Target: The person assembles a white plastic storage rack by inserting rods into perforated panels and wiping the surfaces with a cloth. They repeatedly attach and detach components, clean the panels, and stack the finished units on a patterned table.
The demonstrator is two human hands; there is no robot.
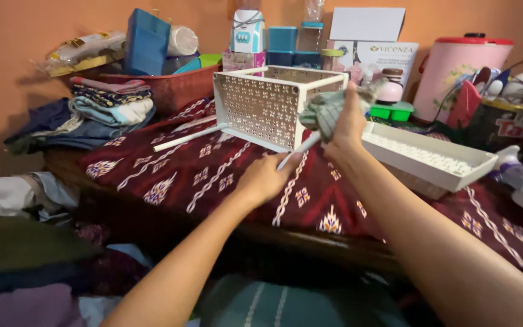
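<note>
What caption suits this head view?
Right hand presses a grey cloth against a tipped white perforated rack; left hand grips its leg.

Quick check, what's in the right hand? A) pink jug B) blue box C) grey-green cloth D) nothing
C: the right hand grips a bunched grey-green cloth against the white perforated basket, while the left hand holds one of its white legs.
</note>
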